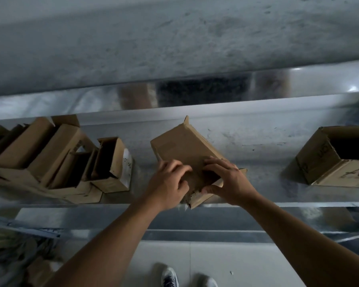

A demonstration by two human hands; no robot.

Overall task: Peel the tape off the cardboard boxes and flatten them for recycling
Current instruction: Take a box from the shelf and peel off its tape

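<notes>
Cardboard box [180, 146] is lying askew on the metal desk [257, 141], its near corner overhanging the front edge. Left hand [168, 183] is pinching at its top face with curled fingers; right hand [226, 179] is gripping the near corner, thumb below. Stacked boxes [50, 152] are sitting at left, an open box [319, 162] at right.

- Large open brown cardboard box [340, 176], right end of the metal shelf [257, 141]: dark handwritten letters on the near face, beginning "A"; the rest runs out of frame.
- Same box, left side face: dark handwritten marks, too blurred to read.
- White paper label [127, 160] on a small upright brown cardboard box [110, 183]: faint characters, illegible.
</notes>
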